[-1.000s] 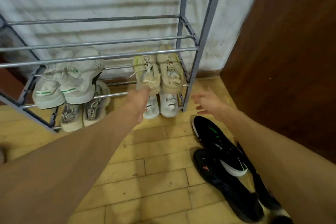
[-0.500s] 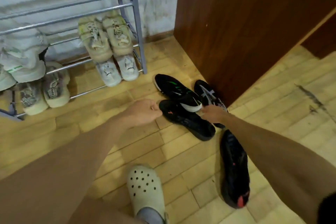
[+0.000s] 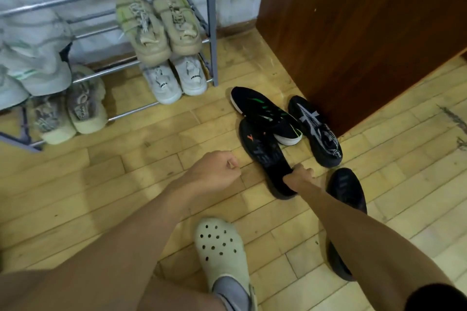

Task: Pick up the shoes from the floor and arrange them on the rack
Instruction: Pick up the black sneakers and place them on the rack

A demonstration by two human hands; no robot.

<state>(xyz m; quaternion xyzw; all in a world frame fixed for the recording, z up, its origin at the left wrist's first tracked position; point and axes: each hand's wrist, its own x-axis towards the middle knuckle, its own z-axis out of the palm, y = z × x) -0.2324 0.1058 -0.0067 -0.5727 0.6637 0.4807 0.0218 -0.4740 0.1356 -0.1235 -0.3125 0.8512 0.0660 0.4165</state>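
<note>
Several black shoes lie on the wooden floor right of the grey metal rack (image 3: 211, 33): one with green stripes (image 3: 262, 111), one with a grey pattern (image 3: 316, 131), one with an orange mark (image 3: 260, 151) and a plain one (image 3: 346, 188) partly hidden behind my right forearm. My right hand (image 3: 299, 175) has its fingers curled on the heel of the orange-marked shoe, which still rests on the floor. To the left of that shoe, my left hand (image 3: 214, 171) hovers as a loose fist with nothing in it.
The rack's lower tiers hold a beige pair (image 3: 159, 25), a white pair (image 3: 177, 81), a brownish pair (image 3: 73, 113) and a white-green pair (image 3: 32, 68). A brown wooden panel (image 3: 353, 33) stands right of the shoes. My foot in a pale clog (image 3: 219, 245) is below.
My view dropped from the rack to the floor. Both hands pulled back from the beige pair, and my right hand came down onto the heel of the orange-marked black shoe.
</note>
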